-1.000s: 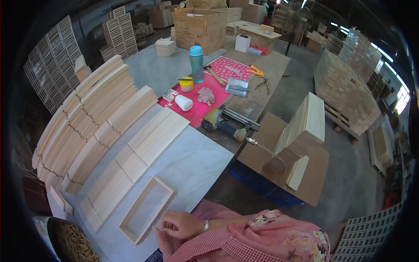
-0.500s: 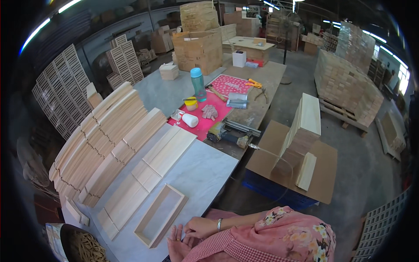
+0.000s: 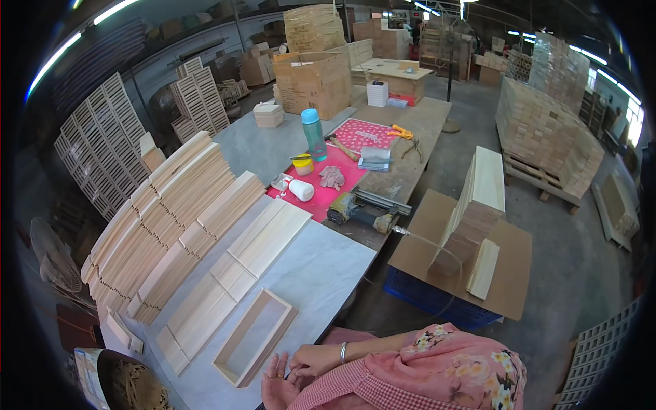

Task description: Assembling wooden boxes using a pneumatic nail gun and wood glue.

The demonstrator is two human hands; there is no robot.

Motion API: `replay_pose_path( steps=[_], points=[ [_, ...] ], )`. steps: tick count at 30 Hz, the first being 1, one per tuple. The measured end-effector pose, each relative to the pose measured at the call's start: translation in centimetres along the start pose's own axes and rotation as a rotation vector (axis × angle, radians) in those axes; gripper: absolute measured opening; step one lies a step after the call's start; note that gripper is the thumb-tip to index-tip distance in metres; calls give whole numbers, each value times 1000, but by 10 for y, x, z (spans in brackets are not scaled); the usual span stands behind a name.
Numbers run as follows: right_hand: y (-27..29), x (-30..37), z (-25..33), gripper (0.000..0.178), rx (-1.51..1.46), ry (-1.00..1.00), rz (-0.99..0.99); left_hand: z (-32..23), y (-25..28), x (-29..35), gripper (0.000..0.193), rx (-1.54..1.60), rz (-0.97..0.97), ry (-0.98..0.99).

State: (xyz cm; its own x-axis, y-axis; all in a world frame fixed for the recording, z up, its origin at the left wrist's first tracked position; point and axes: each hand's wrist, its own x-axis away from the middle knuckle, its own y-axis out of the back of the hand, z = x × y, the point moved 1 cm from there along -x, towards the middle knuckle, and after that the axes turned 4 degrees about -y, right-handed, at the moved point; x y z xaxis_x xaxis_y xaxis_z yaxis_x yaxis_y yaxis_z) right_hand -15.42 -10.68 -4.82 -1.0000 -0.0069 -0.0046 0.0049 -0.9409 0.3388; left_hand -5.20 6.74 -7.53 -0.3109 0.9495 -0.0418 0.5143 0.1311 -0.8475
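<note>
Resting together at the grey surface [image 3: 321,266] edge, the right hand [image 3: 311,357] overlaps the left hand [image 3: 277,391], fingers loosely spread, holding nothing. Just beside them lies one assembled shallow pale wooden rectangular frame [image 3: 254,335]; many stacked pale wooden slats [image 3: 171,225] seemingly remain unassembled.

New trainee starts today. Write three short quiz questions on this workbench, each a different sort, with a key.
1. True or false: the wooden frame lies flat on the table.
2. Which is nearest the hands? A) blue bottle B) wooden frame C) nail gun
3. Fill in: the white cup lies on a ___ mat.

Key: 1 true; 2 B; 3 pink. The hands rest together at the table edge, holding nothing that shows.
</note>
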Motion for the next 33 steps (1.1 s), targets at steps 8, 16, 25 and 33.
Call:
replay_pose_path(
  steps=[8,16,25,33],
  points=[
    [-10,-2,-2,16,-5,-55,88,-1,1,10,68,-36,-20,25],
    [-20,-9,-14,16,-16,30,36,0,-10,17,69,-31,-85,-11],
    [9,5,19,22,-100,-24,118,-9,-41,9,63,-280,-101,8],
    [-5,1,9,23,39,-28,169,-10,-40,18,58,-305,-146,43]
  ],
)
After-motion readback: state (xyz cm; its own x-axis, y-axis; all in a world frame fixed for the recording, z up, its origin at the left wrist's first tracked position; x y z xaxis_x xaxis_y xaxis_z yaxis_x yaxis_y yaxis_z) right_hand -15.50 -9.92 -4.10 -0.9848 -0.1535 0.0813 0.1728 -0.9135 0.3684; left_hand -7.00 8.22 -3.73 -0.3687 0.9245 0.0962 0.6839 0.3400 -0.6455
